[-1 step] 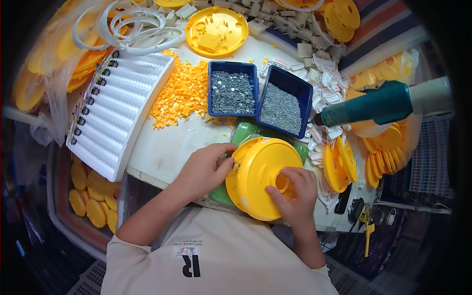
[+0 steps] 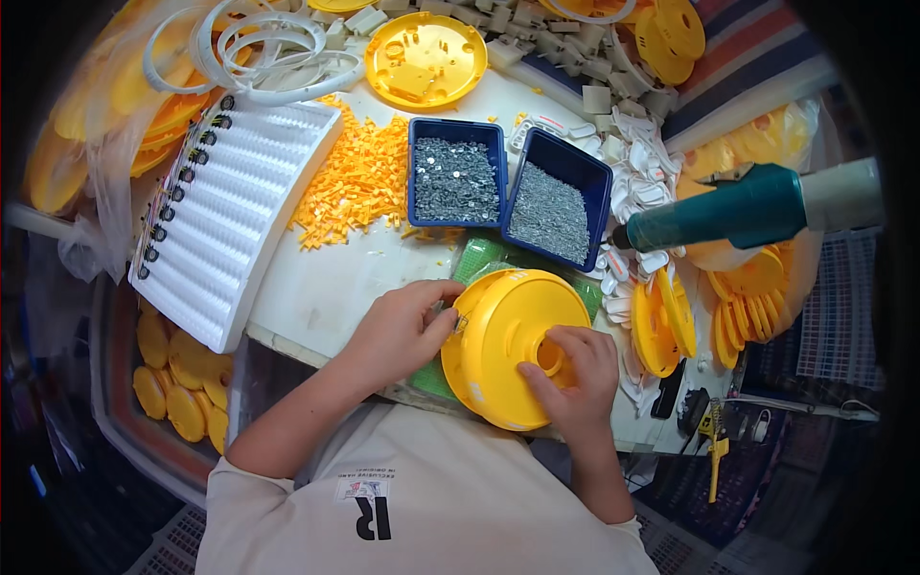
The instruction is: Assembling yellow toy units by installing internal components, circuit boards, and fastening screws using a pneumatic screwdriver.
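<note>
Over the green mat, both hands grip a yellow disc that hides the left hand's fingertips.

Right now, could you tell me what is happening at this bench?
A person at a white worktable holds a round yellow plastic cover tilted on edge over a green mat. The right hand grips it at its centre hub, and the left hand pinches its left rim. Just behind it stand two blue trays of small grey metal parts, with a heap of small orange pieces to their left. A teal power tool hangs at the right.
</note>
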A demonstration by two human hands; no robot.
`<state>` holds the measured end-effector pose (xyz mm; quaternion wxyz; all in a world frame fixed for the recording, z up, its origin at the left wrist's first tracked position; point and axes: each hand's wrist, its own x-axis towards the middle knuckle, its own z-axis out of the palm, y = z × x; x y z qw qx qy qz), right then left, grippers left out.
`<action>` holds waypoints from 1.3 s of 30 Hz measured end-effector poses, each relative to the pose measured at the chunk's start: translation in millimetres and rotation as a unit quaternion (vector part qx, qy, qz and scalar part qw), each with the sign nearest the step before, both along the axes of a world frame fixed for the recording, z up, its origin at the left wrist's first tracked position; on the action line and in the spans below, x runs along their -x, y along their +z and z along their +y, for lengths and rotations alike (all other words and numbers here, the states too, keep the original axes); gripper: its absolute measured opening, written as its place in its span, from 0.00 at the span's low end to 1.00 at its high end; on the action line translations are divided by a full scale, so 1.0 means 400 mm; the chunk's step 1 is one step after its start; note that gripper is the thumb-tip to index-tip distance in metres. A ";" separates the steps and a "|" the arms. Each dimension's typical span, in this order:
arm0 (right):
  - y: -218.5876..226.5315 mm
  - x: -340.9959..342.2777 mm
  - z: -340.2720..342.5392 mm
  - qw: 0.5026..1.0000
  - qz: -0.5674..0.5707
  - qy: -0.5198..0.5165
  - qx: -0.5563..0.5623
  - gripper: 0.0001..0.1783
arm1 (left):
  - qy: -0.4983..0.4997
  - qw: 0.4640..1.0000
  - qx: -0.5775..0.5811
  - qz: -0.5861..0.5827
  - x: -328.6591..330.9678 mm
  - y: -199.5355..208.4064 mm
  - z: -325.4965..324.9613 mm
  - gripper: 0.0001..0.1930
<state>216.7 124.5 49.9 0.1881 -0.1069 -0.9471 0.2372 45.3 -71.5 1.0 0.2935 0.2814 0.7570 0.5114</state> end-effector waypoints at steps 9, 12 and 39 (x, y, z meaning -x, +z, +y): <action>-0.001 0.041 -0.022 0.997 -0.029 0.039 -0.059 0.23 | -0.022 0.999 -0.018 -0.020 0.016 -0.003 -0.012 0.18; -0.002 0.038 -0.021 0.994 -0.039 0.049 -0.084 0.23 | -0.026 0.999 -0.017 -0.009 0.017 -0.007 -0.008 0.19; -0.112 -0.111 0.062 0.929 0.201 -0.058 0.304 0.40 | -0.072 0.935 -0.264 0.224 -0.158 -0.014 -0.009 0.34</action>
